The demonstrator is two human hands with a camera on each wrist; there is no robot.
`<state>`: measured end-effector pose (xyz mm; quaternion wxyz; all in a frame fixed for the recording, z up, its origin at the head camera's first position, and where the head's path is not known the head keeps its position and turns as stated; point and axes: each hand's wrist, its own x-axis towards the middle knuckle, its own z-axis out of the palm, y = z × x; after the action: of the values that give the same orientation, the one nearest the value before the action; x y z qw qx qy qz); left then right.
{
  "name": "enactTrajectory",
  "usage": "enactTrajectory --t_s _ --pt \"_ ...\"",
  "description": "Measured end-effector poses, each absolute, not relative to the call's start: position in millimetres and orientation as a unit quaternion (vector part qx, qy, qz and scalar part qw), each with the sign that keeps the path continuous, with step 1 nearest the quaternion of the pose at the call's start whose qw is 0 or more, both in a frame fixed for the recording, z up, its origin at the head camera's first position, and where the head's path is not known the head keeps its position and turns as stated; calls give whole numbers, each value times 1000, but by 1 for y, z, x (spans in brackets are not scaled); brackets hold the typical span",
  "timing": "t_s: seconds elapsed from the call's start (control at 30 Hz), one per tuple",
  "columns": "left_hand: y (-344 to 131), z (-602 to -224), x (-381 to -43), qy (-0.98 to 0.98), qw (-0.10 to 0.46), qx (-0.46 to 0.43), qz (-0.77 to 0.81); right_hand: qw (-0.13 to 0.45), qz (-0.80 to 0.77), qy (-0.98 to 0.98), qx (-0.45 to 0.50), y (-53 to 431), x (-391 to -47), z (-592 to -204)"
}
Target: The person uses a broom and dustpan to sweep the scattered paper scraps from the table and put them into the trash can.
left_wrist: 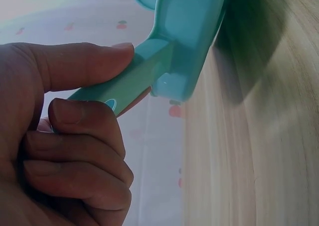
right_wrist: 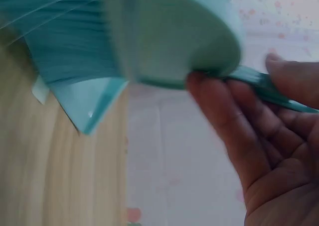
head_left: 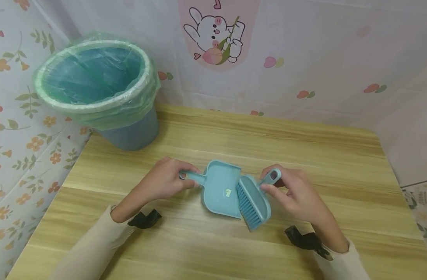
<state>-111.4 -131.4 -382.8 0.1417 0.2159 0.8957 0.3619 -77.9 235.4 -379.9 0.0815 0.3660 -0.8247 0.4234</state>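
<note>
My left hand (head_left: 166, 179) grips the handle of a light blue dustpan (head_left: 218, 186), thumb laid along it in the left wrist view. The pan's open lip faces right, and a small pale green scrap (head_left: 228, 192) lies in it. My right hand (head_left: 297, 190) holds a matching hand brush (head_left: 257, 198) by its handle, thumb on one side and fingers on the other. The brush is tilted, its blue bristles (head_left: 247, 208) right at the pan's lip. In the right wrist view, a pale scrap (right_wrist: 40, 90) shows beside the bristles, close to the pan's corner.
A blue bin (head_left: 139, 132) with a green plastic liner (head_left: 129, 111) stands at the table's back left corner. Patterned white cloth (head_left: 322, 58) hangs behind the wood-grain table (head_left: 304, 140). Black straps with stubby mounts (head_left: 146, 219) sit at both wrists.
</note>
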Motion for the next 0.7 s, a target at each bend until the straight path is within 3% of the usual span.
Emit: enactTrajectory --t_s 0.17,0.43,0.7 --pt "-133 -384 -111 896 141 215 362 102 463 -810 345 245 -78 -376" --pt "-135 -384 -111 897 136 220 358 163 403 -833 342 257 -79 -372" --pt "-139 -384 -112 897 135 222 359 148 377 -848 343 256 -79 -373"
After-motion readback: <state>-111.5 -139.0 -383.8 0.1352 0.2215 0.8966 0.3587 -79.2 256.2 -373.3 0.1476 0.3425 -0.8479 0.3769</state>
